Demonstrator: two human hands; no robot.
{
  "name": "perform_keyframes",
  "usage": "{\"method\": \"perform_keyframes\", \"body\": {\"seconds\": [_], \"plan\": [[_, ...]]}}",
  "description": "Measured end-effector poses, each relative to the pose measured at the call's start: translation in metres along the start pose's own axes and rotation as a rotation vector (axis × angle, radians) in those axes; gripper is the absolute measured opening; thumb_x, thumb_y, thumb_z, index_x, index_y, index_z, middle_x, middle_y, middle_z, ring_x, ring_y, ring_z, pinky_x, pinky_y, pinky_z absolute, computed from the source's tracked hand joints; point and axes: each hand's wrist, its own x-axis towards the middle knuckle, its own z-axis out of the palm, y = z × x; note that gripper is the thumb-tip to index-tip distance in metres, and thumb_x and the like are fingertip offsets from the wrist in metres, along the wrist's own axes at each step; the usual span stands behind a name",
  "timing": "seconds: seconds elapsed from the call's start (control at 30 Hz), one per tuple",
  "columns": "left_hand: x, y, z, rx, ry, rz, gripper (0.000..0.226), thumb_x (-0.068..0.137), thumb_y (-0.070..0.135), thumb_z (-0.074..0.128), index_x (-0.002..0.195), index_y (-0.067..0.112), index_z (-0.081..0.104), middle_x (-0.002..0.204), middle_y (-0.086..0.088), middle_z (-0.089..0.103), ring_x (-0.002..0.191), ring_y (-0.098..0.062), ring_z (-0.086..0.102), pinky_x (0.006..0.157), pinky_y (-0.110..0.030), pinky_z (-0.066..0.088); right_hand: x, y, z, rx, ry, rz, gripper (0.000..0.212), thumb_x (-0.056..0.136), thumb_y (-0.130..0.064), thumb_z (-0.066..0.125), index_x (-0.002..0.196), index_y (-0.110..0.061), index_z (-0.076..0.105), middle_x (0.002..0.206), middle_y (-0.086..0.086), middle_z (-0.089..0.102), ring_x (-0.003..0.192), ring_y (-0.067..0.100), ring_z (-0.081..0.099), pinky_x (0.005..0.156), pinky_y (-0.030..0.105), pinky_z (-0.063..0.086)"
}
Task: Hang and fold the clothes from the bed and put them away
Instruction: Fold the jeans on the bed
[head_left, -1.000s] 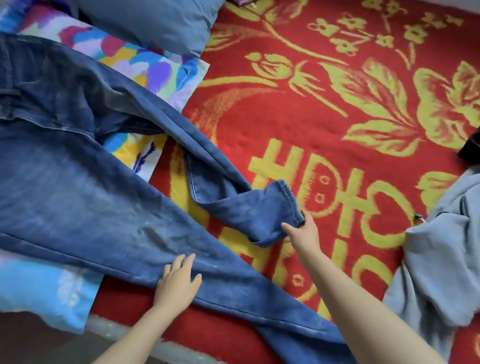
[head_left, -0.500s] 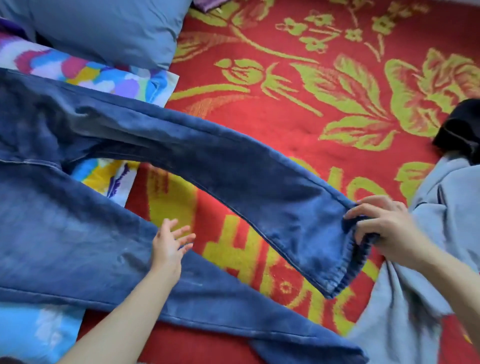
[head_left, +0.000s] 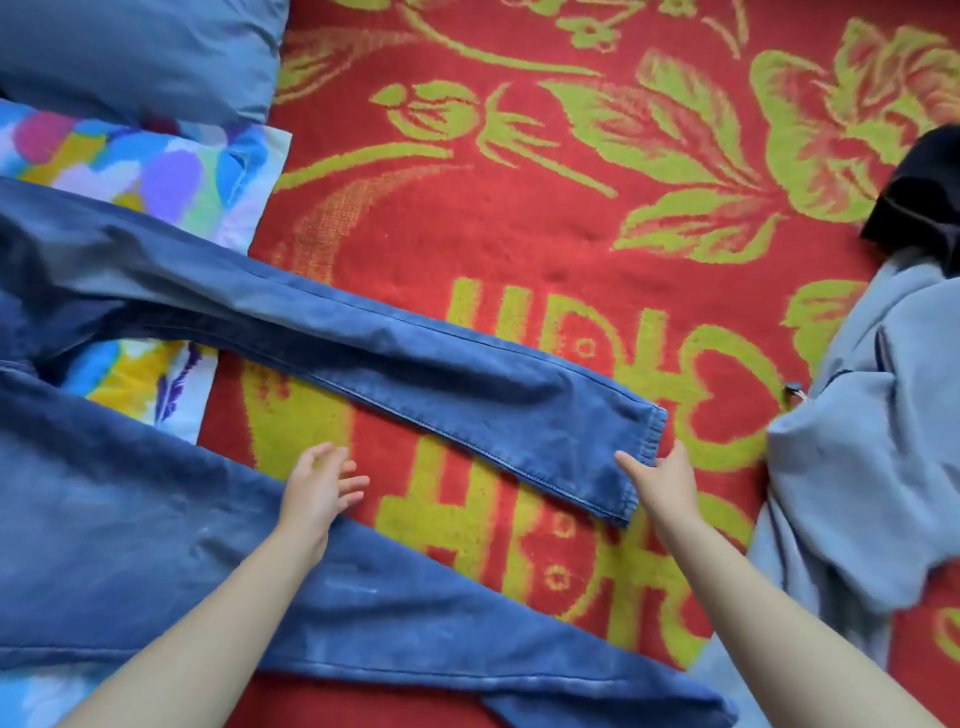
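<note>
1. The jeans (head_left: 415, 374) lie spread on the red blanket (head_left: 519, 234), legs apart.
2. The left hand (head_left: 319, 486) is open with loosely spread fingers, at the near leg's edge.
3. The right hand (head_left: 662, 480) touches the far leg's hem with straight fingers.

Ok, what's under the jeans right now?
The jeans lie on the red patterned blanket, their upper part over a multicoloured cloth at the left. Anything else beneath the denim is hidden.
</note>
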Motion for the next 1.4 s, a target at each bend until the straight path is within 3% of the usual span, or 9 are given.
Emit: {"method": "perform_keyframes", "body": {"seconds": [0.13, 0.23, 0.53, 0.67, 0.87, 1.0, 1.13, 1.23, 1.4], "plan": [[0.009, 0.009, 0.009, -0.058, -0.015, -0.029, 0.043, 0.099, 0.016, 0.045, 0.139, 0.002, 0.034, 0.115, -0.019, 0.052, 0.089, -0.028, 0.06, 0.079, -0.034, 0.048, 0.004, -0.009, -0.007, 0.252, -0.059, 0.081, 0.016, 0.083, 0.003, 0.063, 0.098, 0.006, 0.062, 0.078, 0.007, 0.065, 0.056, 0.013, 0.061, 0.043, 0.012, 0.045], [0.021, 0.02, 0.014, -0.099, 0.003, -0.024, 0.047, 0.099, 0.016, 0.047, 0.14, 0.001, 0.032, 0.126, -0.023, 0.051, 0.102, -0.03, 0.057, 0.088, -0.036, 0.044, 0.015, -0.025, -0.032, 0.522, -0.091, -0.012, 0.012, 0.091, -0.001, 0.054, 0.081, -0.003, 0.059, 0.051, -0.006, 0.065, 0.043, 0.0, 0.059, 0.041, 0.013, 0.047], [0.063, 0.095, 0.018, -0.636, 0.092, -0.122, 0.047, 0.093, 0.04, 0.054, 0.134, 0.018, 0.043, 0.146, -0.007, 0.04, 0.117, -0.023, 0.054, 0.09, -0.034, 0.048, 0.064, -0.069, -0.087, 0.275, 0.118, -0.243, 0.014, 0.09, 0.001, 0.054, 0.095, -0.012, 0.055, 0.08, 0.008, 0.055, 0.051, 0.006, 0.057, 0.039, 0.016, 0.043], [0.07, 0.088, 0.011, -0.377, 0.181, -0.104, 0.011, 0.096, 0.016, 0.053, 0.087, 0.019, 0.047, 0.094, -0.003, 0.057, 0.068, -0.016, 0.057, 0.063, -0.026, 0.05, 0.071, -0.068, -0.065, 0.094, 0.263, -0.373, 0.018, 0.088, 0.003, 0.054, 0.105, 0.002, 0.059, 0.087, 0.01, 0.055, 0.079, 0.018, 0.048, 0.055, 0.023, 0.033], [0.061, 0.048, -0.005, -0.069, 0.209, -0.054, 0.014, 0.1, 0.016, 0.044, 0.088, 0.011, 0.043, 0.104, -0.016, 0.056, 0.034, -0.008, 0.058, 0.033, -0.013, 0.04, 0.069, -0.063, -0.065, -0.192, 0.449, -0.249, 0.044, 0.093, -0.018, 0.051, 0.137, -0.018, 0.045, 0.122, 0.017, 0.058, 0.109, 0.033, 0.052, 0.089, 0.039, 0.038], [0.048, 0.034, -0.008, 0.27, 0.139, 0.065, 0.015, 0.098, 0.019, 0.047, 0.097, 0.006, 0.052, 0.107, -0.02, 0.06, 0.054, -0.02, 0.061, 0.053, -0.026, 0.047, 0.04, -0.04, -0.054, -0.793, 0.34, -0.483, 0.061, 0.085, -0.012, 0.061, 0.142, -0.012, 0.039, 0.136, 0.028, 0.04, 0.124, 0.041, 0.038, 0.092, 0.05, 0.038], [-0.002, -0.007, -0.007, 0.816, -0.017, 0.455, 0.035, 0.088, 0.008, 0.063, 0.122, 0.0, 0.056, 0.115, -0.021, 0.059, 0.095, -0.037, 0.06, 0.087, -0.043, 0.047, -0.015, 0.007, -0.031, -0.892, 0.205, -0.859, 0.057, 0.049, 0.0, 0.085, 0.104, 0.001, 0.069, 0.107, 0.033, 0.061, 0.094, 0.048, 0.062, 0.062, 0.05, 0.053], [-0.055, -0.049, -0.006, 1.094, -0.107, 0.688, 0.03, 0.08, 0.006, 0.065, 0.11, 0.0, 0.067, 0.111, -0.02, 0.062, 0.101, -0.04, 0.06, 0.081, -0.05, 0.051, -0.054, 0.058, -0.022, -0.908, 0.059, -0.789, 0.056, 0.041, -0.008, 0.092, 0.093, -0.003, 0.073, 0.098, 0.028, 0.065, 0.083, 0.043, 0.067, 0.052, 0.044, 0.054], [-0.12, -0.108, 0.003, 1.389, -0.174, 0.755, 0.046, 0.047, 0.017, 0.088, 0.091, 0.007, 0.076, 0.107, -0.026, 0.066, 0.095, -0.045, 0.065, 0.067, -0.055, 0.053, -0.081, 0.134, -0.026, -0.891, -0.137, -0.514, 0.053, 0.091, -0.04, 0.055, 0.136, -0.013, 0.046, 0.136, 0.01, 0.045, 0.12, 0.029, 0.048, 0.097, 0.037, 0.041]]}}
